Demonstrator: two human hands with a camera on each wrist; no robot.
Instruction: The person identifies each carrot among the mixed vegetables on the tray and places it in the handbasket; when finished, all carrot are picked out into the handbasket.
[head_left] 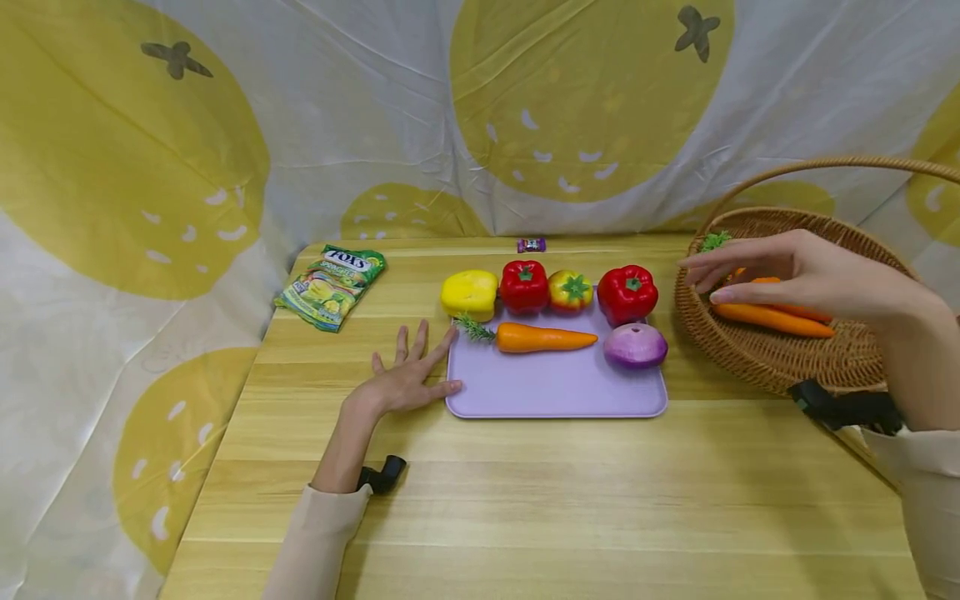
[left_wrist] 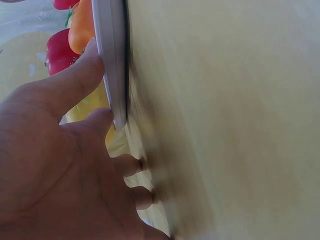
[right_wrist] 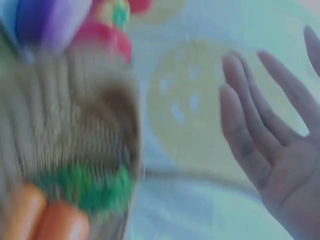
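My left hand lies with spread fingers at the left edge of a lilac tray, thumb and forefinger touching its rim. On the tray are an orange carrot with a green top and a purple onion half. A yellow pepper, a red pepper, a yellow-red pepper-like piece and another red pepper line its back edge. My right hand, holding nothing, hovers over a wicker basket. Inside it, partly hidden by the hand, lie orange carrots with green tops.
A green FOX'S candy bag lies at the table's back left. One small purple wrapped sweet sits by the back edge. The basket's tall handle arches above its opening. A fruit-print curtain hangs behind the wooden table.
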